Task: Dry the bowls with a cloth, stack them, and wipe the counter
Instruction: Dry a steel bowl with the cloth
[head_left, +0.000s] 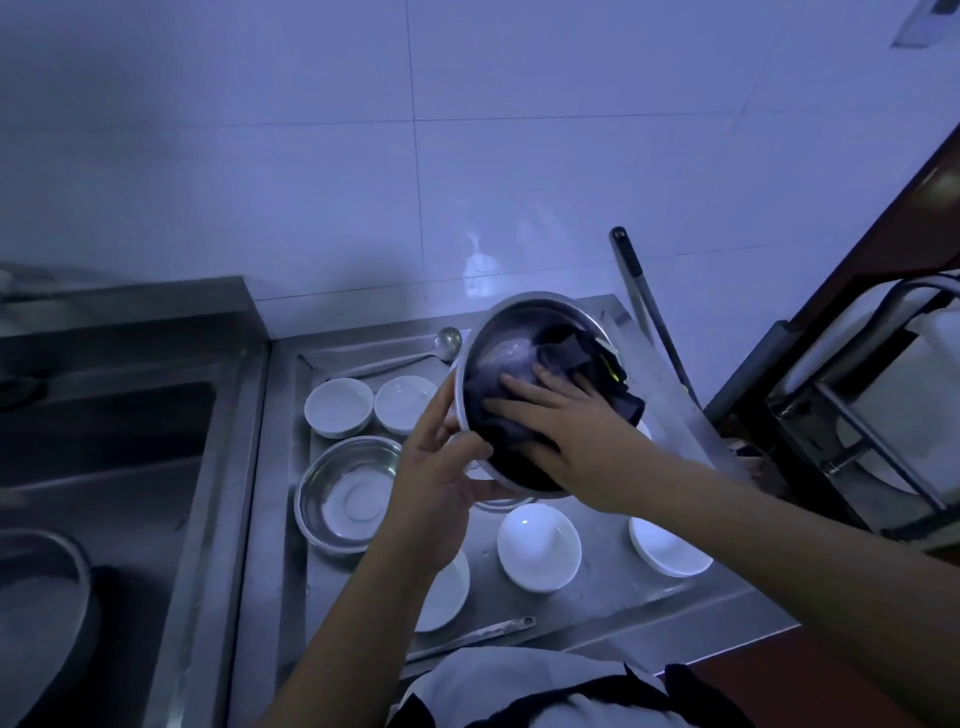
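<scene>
I hold a steel bowl (511, 332) tilted above the counter (613, 582). My left hand (441, 467) grips its near rim from below. My right hand (566, 415) lies inside the bowl with straight fingers, pressing a dark cloth (597, 364) against the inner wall. A second steel bowl (317, 483) stands on the counter to the left, with a white dish inside it. White bowls sit around: two at the back (338, 406) (405, 402), one in the middle (538, 548), one at the right (667, 551), and one (447, 592) partly hidden under my left forearm.
A ladle (447, 343) lies at the counter's back. A flat metal tool (483, 631) rests near the front edge. A sink (104, 441) with a metal pot (41, 597) is on the left. A long handle (639, 291) leans on the tiled wall; a rack (857, 405) stands right.
</scene>
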